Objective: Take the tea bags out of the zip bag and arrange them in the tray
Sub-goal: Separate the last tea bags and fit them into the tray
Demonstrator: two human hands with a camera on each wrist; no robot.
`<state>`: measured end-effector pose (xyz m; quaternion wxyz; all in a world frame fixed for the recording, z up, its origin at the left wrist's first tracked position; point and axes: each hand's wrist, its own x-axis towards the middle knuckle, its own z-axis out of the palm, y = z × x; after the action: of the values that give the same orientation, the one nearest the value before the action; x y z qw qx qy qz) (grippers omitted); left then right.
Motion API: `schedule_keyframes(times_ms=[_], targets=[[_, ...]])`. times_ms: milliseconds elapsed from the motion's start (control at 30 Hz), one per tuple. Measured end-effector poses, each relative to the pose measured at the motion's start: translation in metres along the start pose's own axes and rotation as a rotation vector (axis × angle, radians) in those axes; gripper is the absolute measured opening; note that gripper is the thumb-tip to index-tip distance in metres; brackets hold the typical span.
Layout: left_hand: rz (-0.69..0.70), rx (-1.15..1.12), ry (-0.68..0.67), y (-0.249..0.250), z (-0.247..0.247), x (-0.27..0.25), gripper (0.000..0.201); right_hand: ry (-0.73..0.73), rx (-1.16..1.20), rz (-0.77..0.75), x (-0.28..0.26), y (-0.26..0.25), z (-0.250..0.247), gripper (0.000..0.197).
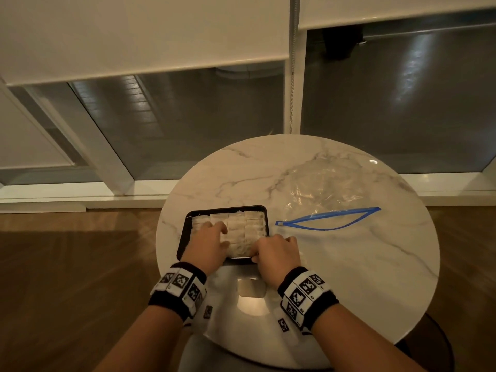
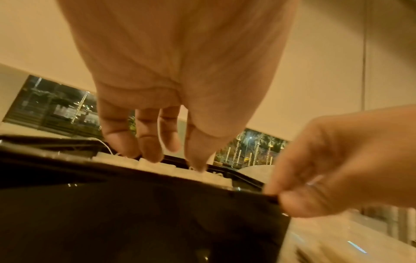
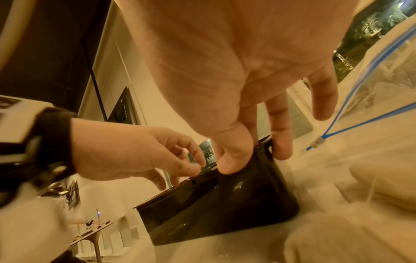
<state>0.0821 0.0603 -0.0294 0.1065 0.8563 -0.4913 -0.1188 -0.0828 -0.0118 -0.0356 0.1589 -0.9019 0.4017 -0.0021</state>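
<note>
The right hand (image 1: 277,252) pinches the near right corner of the shallow black rectangular plastic tray (image 1: 185,222), thumb on the near wall and fingers (image 3: 281,142) curled over the rim beside it (the right wrist view shows this plainly). The left hand (image 1: 208,244) reaches over the tray's near left part with its fingers (image 2: 149,144) loosely extended downward, their tips touching the tops of the pale paper tea bags (image 1: 248,228); it does not seem to hold anything, though a thin white string (image 2: 105,145) runs by its fingertips.

The tea bags fill the tray in close upright rows, packed side by side from its far wall toward its near wall. The tray stands on the round white marble-patterned table (image 1: 349,264), in the left part of the top, close to the near edge.

To the right of the tray, just apart from it, lies the clear plastic zip bag with a blue zipper strip (image 1: 330,218), its mouth gaping open toward the tray and its crumpled body stretching to the far right of the tray. Both wrists wear black bands carrying white blocks with printed markers (image 1: 306,291).
</note>
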Motion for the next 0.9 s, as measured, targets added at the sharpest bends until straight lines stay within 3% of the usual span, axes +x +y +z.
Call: schedule_keyframes(times_ms=[167,400,500,567,667,800,900], targets=[[0.099,0.373,-0.152,0.015,0.023,-0.032,0.034,0.016,0.016,0.014,0.003,0.0,0.0,0.017],[0.046,0.439,-0.116,0.007,0.026,-0.034,0.047,0.013,0.04,0.022,0.004,-0.001,-0.001,0.017],[0.078,0.419,-0.124,-0.012,0.036,-0.024,0.072,0.004,0.042,0.023,0.004,-0.001,-0.002,0.017],[0.093,0.414,-0.112,-0.018,0.037,-0.021,0.078,0.001,0.043,0.024,0.004,-0.002,-0.002,0.018],[0.063,0.356,-0.117,-0.016,0.032,-0.023,0.074,-0.001,0.061,0.029,0.003,-0.002,-0.004,0.018],[0.079,0.395,-0.158,-0.01,0.022,-0.032,0.037,-0.006,0.058,0.033,0.004,-0.003,-0.006,0.016],[0.105,0.434,-0.162,-0.009,0.02,-0.033,0.037,-0.015,0.051,0.036,0.004,-0.003,-0.006,0.014]])
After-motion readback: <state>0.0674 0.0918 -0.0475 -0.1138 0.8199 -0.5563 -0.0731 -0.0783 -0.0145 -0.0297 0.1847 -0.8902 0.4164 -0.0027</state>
